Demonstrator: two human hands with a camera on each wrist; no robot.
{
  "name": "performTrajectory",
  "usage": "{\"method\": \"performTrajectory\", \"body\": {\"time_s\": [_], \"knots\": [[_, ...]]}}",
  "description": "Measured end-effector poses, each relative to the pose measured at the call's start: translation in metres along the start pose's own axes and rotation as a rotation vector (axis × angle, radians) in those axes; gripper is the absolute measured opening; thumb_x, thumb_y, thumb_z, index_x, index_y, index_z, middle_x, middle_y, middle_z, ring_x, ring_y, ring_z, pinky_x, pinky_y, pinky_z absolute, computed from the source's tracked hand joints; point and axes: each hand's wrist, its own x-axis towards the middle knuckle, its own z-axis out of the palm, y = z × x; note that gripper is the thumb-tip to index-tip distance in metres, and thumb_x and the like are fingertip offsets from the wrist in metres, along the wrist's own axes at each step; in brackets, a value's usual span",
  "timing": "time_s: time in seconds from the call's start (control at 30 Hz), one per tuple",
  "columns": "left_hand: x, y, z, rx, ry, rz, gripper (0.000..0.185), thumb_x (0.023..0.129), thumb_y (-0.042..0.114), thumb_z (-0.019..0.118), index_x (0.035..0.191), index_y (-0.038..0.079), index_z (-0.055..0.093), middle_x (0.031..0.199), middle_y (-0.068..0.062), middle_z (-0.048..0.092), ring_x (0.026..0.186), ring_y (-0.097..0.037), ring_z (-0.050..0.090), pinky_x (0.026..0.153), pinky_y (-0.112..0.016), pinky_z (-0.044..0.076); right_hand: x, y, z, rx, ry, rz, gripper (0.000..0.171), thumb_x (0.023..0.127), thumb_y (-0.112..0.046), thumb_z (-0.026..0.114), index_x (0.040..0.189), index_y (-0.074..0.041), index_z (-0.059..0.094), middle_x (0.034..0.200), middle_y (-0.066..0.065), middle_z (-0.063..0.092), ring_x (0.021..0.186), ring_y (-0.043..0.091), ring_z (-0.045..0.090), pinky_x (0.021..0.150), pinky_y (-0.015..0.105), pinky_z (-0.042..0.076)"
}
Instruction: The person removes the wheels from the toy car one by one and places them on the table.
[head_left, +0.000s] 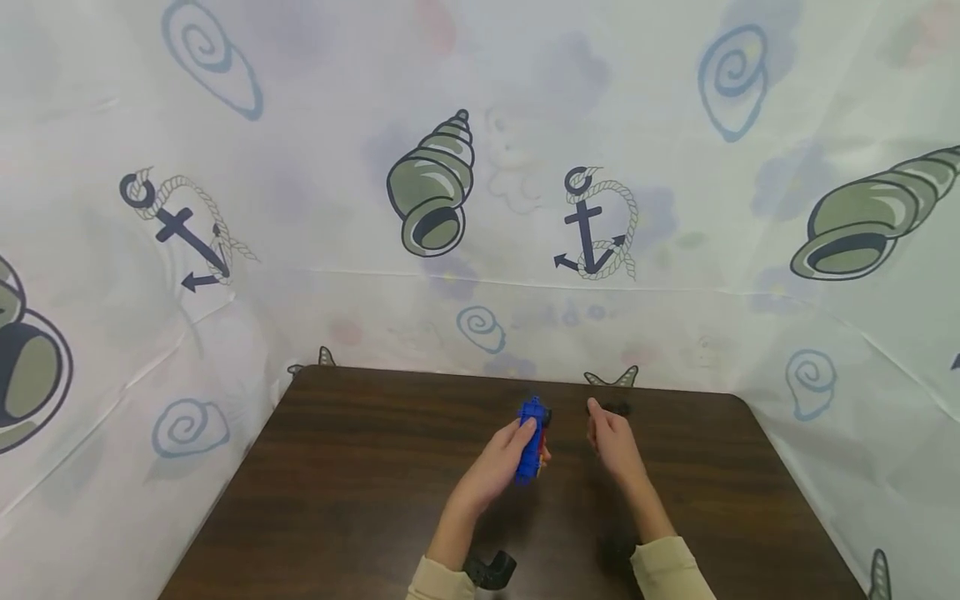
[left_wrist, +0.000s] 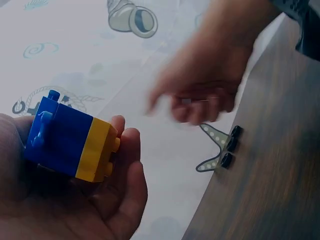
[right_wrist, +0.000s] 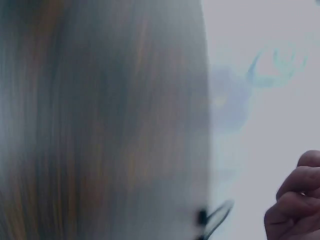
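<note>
My left hand point(head_left: 495, 458) grips a toy vehicle point(head_left: 530, 442) built of blocks, its blue underside toward the head camera. One black wheel point(head_left: 547, 417) shows on its far right side, with bits of red and yellow below. The left wrist view shows its blue end point(left_wrist: 65, 127) and a yellow brick point(left_wrist: 95, 150) against the fingers. My right hand point(head_left: 617, 442) is in the air to the right of the vehicle, apart from it and blurred in the left wrist view. Its fingers point(right_wrist: 295, 200) are loosely bent, and nothing shows in them.
Several black wheels point(left_wrist: 231, 147) lie near the far edge of the dark wooden table point(head_left: 375, 467), just beyond my right hand. A patterned white cloth point(head_left: 517, 317) hangs behind the table and along both sides. A black strap piece point(head_left: 491, 572) is at the left wrist.
</note>
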Motion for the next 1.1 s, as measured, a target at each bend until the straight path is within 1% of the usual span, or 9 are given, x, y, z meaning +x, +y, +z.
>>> {"method": "performTrajectory", "body": {"time_s": [0.1, 0.2, 0.33, 0.47, 0.57, 0.67, 0.77, 0.97, 1.1], "knots": [[0.0, 0.001, 0.004, 0.057, 0.007, 0.013, 0.059, 0.115, 0.055, 0.041, 0.133, 0.003, 0.061, 0.107, -0.012, 0.073, 0.101, -0.028, 0.071, 0.088, -0.033, 0.058, -0.02, -0.025, 0.017, -0.104, 0.052, -0.128, 0.069, 0.114, -0.061, 0.037, 0.068, -0.011, 0.05, 0.058, -0.004, 0.041, 0.051, 0.014, 0.035, 0.049, 0.032, 0.031], [-0.002, 0.004, 0.008, 0.142, 0.003, 0.017, 0.06, 0.115, 0.056, 0.039, 0.132, 0.003, 0.062, 0.104, -0.013, 0.073, 0.094, -0.024, 0.07, 0.082, -0.033, 0.057, -0.035, -0.043, 0.026, -0.255, 0.137, -0.245, 0.064, 0.117, -0.052, 0.037, 0.065, -0.016, 0.048, 0.057, -0.006, 0.038, 0.05, 0.012, 0.034, 0.05, 0.031, 0.03], [-0.003, 0.006, 0.017, 0.208, 0.025, 0.029, 0.06, 0.114, 0.059, 0.036, 0.13, 0.007, 0.063, 0.105, -0.018, 0.073, 0.085, -0.018, 0.069, 0.076, -0.032, 0.057, -0.045, -0.055, 0.03, -0.344, 0.197, -0.316, 0.059, 0.118, -0.04, 0.039, 0.063, -0.018, 0.045, 0.055, -0.008, 0.036, 0.049, 0.011, 0.033, 0.049, 0.03, 0.029], [-0.002, 0.004, 0.026, 0.236, 0.087, 0.061, 0.058, 0.114, 0.059, 0.037, 0.132, 0.01, 0.062, 0.11, -0.021, 0.074, 0.09, -0.025, 0.074, 0.076, -0.033, 0.059, -0.049, -0.06, 0.031, -0.326, 0.207, -0.312, 0.059, 0.119, -0.039, 0.037, 0.064, -0.017, 0.042, 0.057, -0.008, 0.033, 0.05, 0.012, 0.034, 0.05, 0.031, 0.03], [0.0, 0.001, 0.029, 0.291, 0.114, 0.082, 0.056, 0.115, 0.057, 0.036, 0.13, 0.009, 0.062, 0.106, -0.014, 0.073, 0.089, -0.024, 0.072, 0.074, -0.033, 0.059, -0.051, -0.065, 0.033, -0.324, 0.219, -0.3, 0.059, 0.118, -0.04, 0.037, 0.064, -0.017, 0.042, 0.058, -0.007, 0.033, 0.053, 0.014, 0.038, 0.052, 0.032, 0.033], [0.003, -0.002, 0.029, 0.353, 0.131, 0.087, 0.053, 0.115, 0.057, 0.036, 0.123, 0.01, 0.06, 0.096, -0.005, 0.066, 0.079, -0.014, 0.063, 0.07, -0.031, 0.054, -0.053, -0.072, 0.037, -0.341, 0.227, -0.299, 0.058, 0.118, -0.042, 0.04, 0.066, -0.017, 0.048, 0.058, -0.006, 0.04, 0.055, 0.014, 0.044, 0.054, 0.033, 0.036], [0.005, -0.004, 0.03, 0.393, 0.143, 0.081, 0.052, 0.115, 0.057, 0.035, 0.118, 0.01, 0.057, 0.091, -0.002, 0.059, 0.075, -0.013, 0.058, 0.066, -0.03, 0.051, -0.053, -0.077, 0.041, -0.361, 0.249, -0.307, 0.053, 0.116, -0.042, 0.044, 0.07, -0.018, 0.056, 0.058, -0.004, 0.049, 0.056, 0.016, 0.05, 0.055, 0.035, 0.039], [0.006, -0.004, 0.036, 0.4, 0.177, 0.1, 0.051, 0.117, 0.054, 0.03, 0.116, 0.01, 0.055, 0.092, -0.004, 0.061, 0.073, -0.012, 0.058, 0.064, -0.029, 0.05, -0.053, -0.08, 0.049, -0.503, 0.31, -0.269, 0.05, 0.115, -0.048, 0.042, 0.082, -0.018, 0.063, 0.067, 0.004, 0.067, 0.06, 0.03, 0.068, 0.049, 0.039, 0.043], [0.008, -0.004, 0.038, 0.414, 0.229, 0.102, 0.051, 0.117, 0.054, 0.03, 0.115, 0.01, 0.056, 0.09, -0.002, 0.06, 0.074, -0.012, 0.058, 0.065, -0.029, 0.05, -0.051, -0.081, 0.051, -0.566, 0.304, -0.245, 0.054, 0.116, -0.05, 0.036, 0.089, -0.016, 0.068, 0.076, 0.009, 0.075, 0.066, 0.037, 0.072, 0.05, 0.043, 0.046]]}}
